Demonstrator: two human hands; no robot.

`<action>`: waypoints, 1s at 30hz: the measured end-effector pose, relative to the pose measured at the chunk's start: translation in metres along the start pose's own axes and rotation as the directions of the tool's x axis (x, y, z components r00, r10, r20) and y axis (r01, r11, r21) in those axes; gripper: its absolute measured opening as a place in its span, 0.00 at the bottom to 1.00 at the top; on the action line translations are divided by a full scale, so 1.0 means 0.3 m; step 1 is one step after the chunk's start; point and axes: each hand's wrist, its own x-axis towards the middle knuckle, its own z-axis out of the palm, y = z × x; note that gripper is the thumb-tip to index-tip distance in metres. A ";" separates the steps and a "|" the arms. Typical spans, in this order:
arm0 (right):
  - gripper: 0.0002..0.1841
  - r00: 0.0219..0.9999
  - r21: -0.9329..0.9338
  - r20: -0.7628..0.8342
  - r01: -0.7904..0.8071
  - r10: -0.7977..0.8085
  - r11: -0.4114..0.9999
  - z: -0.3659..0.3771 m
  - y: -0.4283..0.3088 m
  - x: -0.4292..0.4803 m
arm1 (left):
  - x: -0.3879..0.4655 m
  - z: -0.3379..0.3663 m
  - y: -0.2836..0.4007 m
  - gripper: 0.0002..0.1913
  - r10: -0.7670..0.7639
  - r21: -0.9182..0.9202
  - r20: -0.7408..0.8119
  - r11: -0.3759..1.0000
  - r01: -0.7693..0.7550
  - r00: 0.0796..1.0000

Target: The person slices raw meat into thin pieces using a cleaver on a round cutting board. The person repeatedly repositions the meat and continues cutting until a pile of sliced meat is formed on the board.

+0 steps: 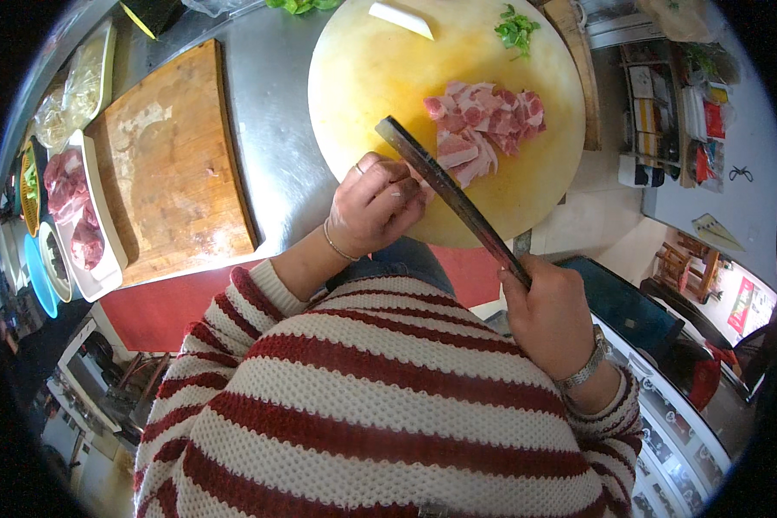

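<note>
My right hand (547,314) grips the handle of a kitchen knife (456,201), seen almost along its spine, its tip pointing up and left over the round cutting board (356,84). Left of the blade, my left hand (379,204) has its fingers curled over a piece of raw meat (429,189), mostly hidden by the hand and knife. Just right of the blade lie cut slices of fatty raw meat (469,155). Beyond them is a heap of sliced raw meat (492,110). A white leek or scallion piece (401,19) and a green herb sprig (517,31) lie on the board's far part.
A wooden cutting board (175,168) lies to the left on the steel counter (269,97). Beside it, a white tray (110,275) holds large raw meat pieces (71,188). Bowls, including a blue one (39,272), stand farther left. Shelving (651,110) stands at right.
</note>
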 end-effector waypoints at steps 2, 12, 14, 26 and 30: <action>0.11 1.000 -0.014 0.001 -0.004 0.004 1.000 0.001 0.000 0.000 | 0.014 0.001 -0.001 0.12 0.025 0.013 0.027 1.000 -0.025 0.999; 0.05 0.996 -0.189 0.086 0.048 -0.032 0.981 0.007 -0.013 -0.015 | -0.050 -0.003 -0.034 0.18 0.045 0.069 0.280 0.995 -0.067 0.959; 0.05 0.993 -0.188 0.118 0.037 -0.014 0.981 0.000 -0.020 -0.007 | -0.046 0.000 -0.031 0.17 0.060 0.051 0.230 0.996 -0.074 0.971; 0.08 0.987 -0.023 0.101 0.128 -0.125 0.992 0.019 -0.105 0.209 | 0.009 -0.006 -0.009 0.12 0.061 0.042 0.163 0.997 -0.068 0.985; 0.11 0.989 -0.001 0.145 0.003 -0.002 1.000 0.022 -0.042 0.160 | 0.001 -0.001 -0.041 0.12 0.121 0.008 0.161 0.992 -0.124 0.980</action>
